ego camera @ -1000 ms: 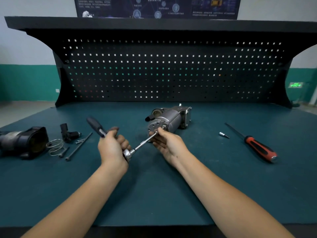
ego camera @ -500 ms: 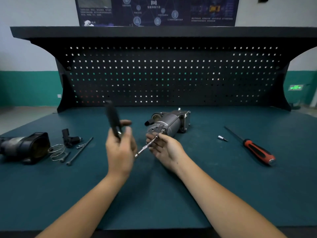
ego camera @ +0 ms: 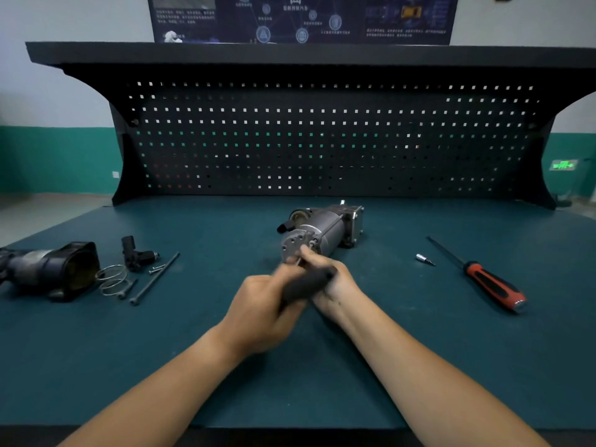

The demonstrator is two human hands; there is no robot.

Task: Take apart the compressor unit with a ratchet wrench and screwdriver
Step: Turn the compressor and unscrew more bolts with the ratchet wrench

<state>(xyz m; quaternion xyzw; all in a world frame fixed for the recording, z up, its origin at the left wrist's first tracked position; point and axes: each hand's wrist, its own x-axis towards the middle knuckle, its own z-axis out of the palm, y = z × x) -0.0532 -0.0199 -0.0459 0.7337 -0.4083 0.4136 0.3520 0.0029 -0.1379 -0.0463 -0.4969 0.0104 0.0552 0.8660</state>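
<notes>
Workbench (ego camera: 419, 366), dark green mat top, fills lower half of frame. Black pegboard (ego camera: 322, 140) stands along its far edge under a dark shelf; a dark poster (ego camera: 303, 17) on the wall at top centre, print too small to read.

Both forearms enter from the bottom edge and meet at centre frame.

Compressor unit (ego camera: 325, 230): grey metal cylinder lying on its side on the mat, just above centre. Round end plate faces the camera, square block at the far end.

Detached dark housing (ego camera: 48, 269) at left edge, mid-height, lying on the mat, open mouth facing right.

Left hand (ego camera: 261, 311): fingers clenched round the black handle of the ratchet wrench (ego camera: 306, 285). Handle slants up to the right across the other hand; motion-blurred.

Right hand (ego camera: 332, 279): just behind the handle, fingertips bunched together against the compressor's end plate, pinching the wrench's front end there. The shaft itself is mostly hidden.

Screwdriver (ego camera: 493, 285), red-and-black grip, lies untouched at right of frame, blade pointing to upper left.

Left of centre, beside the housing, in a loose group:
- long bolt (ego camera: 154, 279), lying diagonally
- wire rings (ego camera: 111, 280), two loops overlapping, touching the housing's mouth
- black fitting (ego camera: 135, 253), above the rings
- two short screws (ego camera: 127, 288), one by the rings, one by the long bolt

Small silver bit (ego camera: 424, 259) lies on the mat near the screwdriver's tip, apart from it.
</notes>
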